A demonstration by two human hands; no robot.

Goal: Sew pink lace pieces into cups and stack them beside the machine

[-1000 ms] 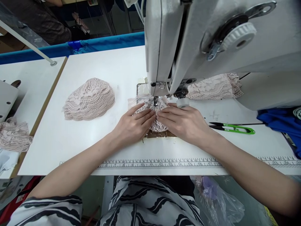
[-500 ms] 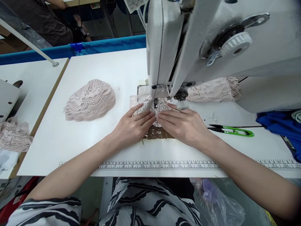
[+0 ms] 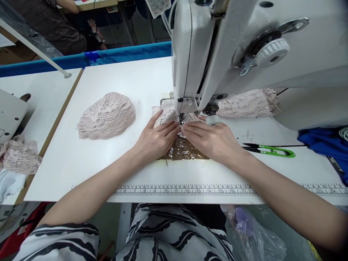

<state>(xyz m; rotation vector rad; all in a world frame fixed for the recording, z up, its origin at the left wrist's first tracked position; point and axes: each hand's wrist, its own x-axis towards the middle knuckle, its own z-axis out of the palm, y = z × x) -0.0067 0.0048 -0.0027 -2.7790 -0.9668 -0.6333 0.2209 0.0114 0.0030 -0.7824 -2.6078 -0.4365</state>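
Observation:
A piece of pale pink lace (image 3: 168, 108) lies under the presser foot (image 3: 181, 117) of a white sewing machine (image 3: 187, 54). My left hand (image 3: 157, 139) rests flat on the lace to the left of the foot, fingers stretched out and thumb apart. From the right, my right hand (image 3: 210, 139) lies on the lace in the same way, its fingertips nearly meeting the left ones just in front of the foot. Part of the lace is hidden beneath both hands. Brown tape (image 3: 186, 148) covers the table just in front of the lace.
A stack of lace pieces (image 3: 107, 116) sits on the left, and more lace (image 3: 250, 103) lies behind the machine head. Green thread snips (image 3: 272, 149) and blue cloth (image 3: 323, 145) are at right. A printed ruler (image 3: 176, 190) runs along the front edge. Another person (image 3: 54, 25) is at far left.
The lace has moved away from me under the foot, uncovering more brown tape. Both hands have followed it slightly forward and stay flat. The whole view has shifted a little.

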